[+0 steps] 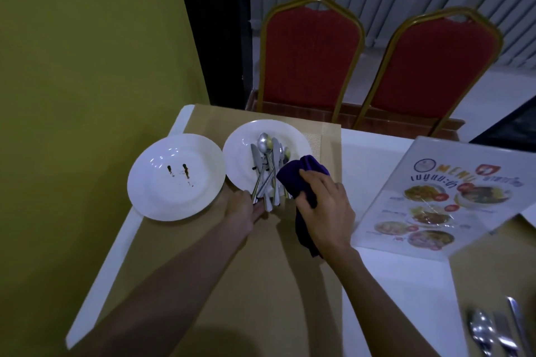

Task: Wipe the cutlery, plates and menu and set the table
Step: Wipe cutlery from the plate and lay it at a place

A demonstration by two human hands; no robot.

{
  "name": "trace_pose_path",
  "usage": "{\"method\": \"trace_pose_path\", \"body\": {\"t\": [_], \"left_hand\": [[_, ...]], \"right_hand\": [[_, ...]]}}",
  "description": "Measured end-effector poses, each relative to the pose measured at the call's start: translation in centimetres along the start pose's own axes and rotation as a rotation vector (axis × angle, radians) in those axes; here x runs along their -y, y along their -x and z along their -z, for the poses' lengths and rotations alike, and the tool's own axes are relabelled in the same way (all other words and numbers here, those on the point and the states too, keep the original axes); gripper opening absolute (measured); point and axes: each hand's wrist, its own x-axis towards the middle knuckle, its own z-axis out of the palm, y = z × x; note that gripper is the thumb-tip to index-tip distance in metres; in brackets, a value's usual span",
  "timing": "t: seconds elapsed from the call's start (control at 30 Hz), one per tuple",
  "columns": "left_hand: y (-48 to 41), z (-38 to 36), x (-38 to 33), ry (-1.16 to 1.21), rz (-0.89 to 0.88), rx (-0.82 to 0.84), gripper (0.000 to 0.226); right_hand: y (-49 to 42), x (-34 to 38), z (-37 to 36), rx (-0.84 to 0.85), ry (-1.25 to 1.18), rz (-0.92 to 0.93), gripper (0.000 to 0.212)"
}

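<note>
Head: cutlery (268, 171) between hands (326, 209)

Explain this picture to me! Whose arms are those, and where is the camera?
There is no machine here. A person wears a camera on their head, so you look down at their own two arms. The left hand holds the handles of a bunch of silver metal cutlery lying on a round white plate. The right hand grips a dark purple cloth for wiping. Left of it sits a second round white plate with brown stains. Both plates sit on a tan placemat on a white table. A colourful menu lies to the right, more silver cutlery waits near the bottom corner, and two red chairs with gold frames stand behind.
</note>
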Motion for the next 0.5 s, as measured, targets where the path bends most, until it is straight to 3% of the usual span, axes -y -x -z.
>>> {"method": "trace_pose_path", "body": {"t": [0.17,0.33,0.5], "left_hand": [[2.2,3.1,1.6,-0.032,0.075,0.008,0.023],[5.5,6.2,2.9,-0.053,0.150,0.167,0.023],[9.4,8.2,3.0,-0.253,0.176,0.284,0.016]], "right_hand": [[2.4,0.5,0.1,0.004,0.002,-0.017,0.042],[4.4,1.2,0.7,0.016,-0.042,-0.076,0.042],[5.4,2.2,1.6,0.017,-0.362,-0.347,0.040]]}}
